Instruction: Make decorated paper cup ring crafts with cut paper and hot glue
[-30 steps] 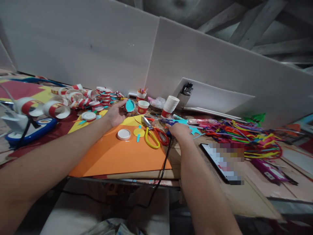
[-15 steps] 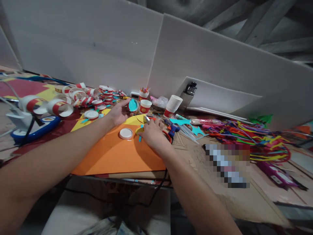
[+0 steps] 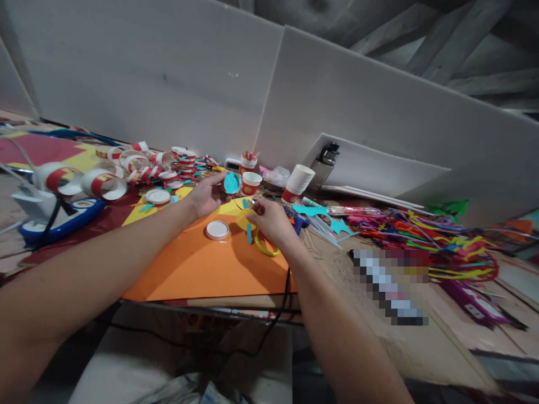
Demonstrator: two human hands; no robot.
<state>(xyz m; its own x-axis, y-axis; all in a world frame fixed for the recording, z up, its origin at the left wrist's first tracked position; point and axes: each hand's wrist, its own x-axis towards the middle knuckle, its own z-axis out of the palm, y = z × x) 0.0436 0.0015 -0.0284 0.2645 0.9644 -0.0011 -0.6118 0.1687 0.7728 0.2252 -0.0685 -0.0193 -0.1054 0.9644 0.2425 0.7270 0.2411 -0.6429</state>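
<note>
My left hand (image 3: 207, 194) is closed on the rim of a small round piece with a turquoise face (image 3: 231, 183), held up above the paper. My right hand (image 3: 272, 220) pinches a thin yellow disc (image 3: 244, 220) that has turquoise strips at its top and bottom edges. Under the right palm shows a yellow loop (image 3: 268, 248), which looks like a scissors handle; whether the hand also grips it is hidden. Between the hands, a white round lid-like piece (image 3: 218, 229) lies on an orange sheet (image 3: 189, 278).
Behind the hands stand a red-and-white paper cup (image 3: 251, 184), a stack of cups (image 3: 298, 182) and a bottle (image 3: 325, 165). Cut cup rings (image 3: 103, 185) and a blue power strip (image 3: 86, 215) are left. Pipe cleaners (image 3: 425, 235) lie right. A black cable (image 3: 280, 308) hangs in front.
My right hand has lifted and turned slightly, bringing up the yellow disc with its strips and exposing the yellow loop below. The turquoise face in my left hand has tilted a little.
</note>
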